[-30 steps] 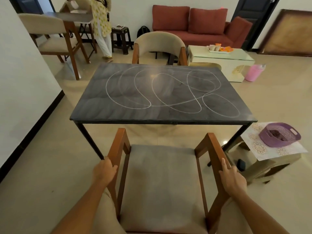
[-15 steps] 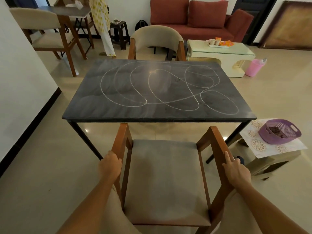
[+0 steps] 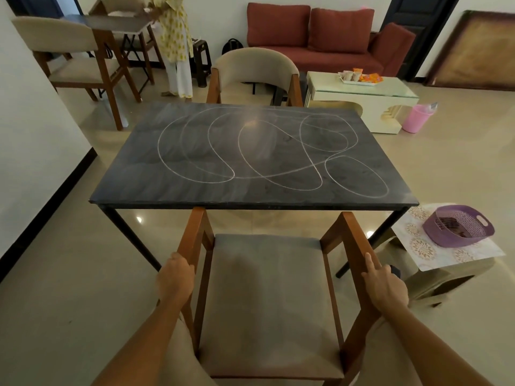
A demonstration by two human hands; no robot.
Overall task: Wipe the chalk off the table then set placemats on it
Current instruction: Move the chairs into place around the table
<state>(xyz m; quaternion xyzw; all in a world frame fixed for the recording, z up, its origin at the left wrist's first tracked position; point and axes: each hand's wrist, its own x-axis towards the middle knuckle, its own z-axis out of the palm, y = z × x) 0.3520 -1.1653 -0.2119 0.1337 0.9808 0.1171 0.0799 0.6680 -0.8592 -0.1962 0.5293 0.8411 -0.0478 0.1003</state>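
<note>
One chalk-looped table (image 3: pixel 250 190) (unwiped); two hands, left grip (image 3: pixel 175 280) and right grip (image 3: pixel 386 285), clasp one chair (image 3: pixel 273 302).

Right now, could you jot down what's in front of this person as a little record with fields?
Table: dark top, standing on thin black legs
Chalk: white looping lines across most of the top, unwiped
Chair: wooden frame, grey seat, its front at the table's near edge
Left hand: grips the chair's left armrest
Right hand: rests on the right armrest, forefinger pointing along it
Basket: purple, on a patterned mat on a low stand at the right
Wiping cloth: none in sight
</note>
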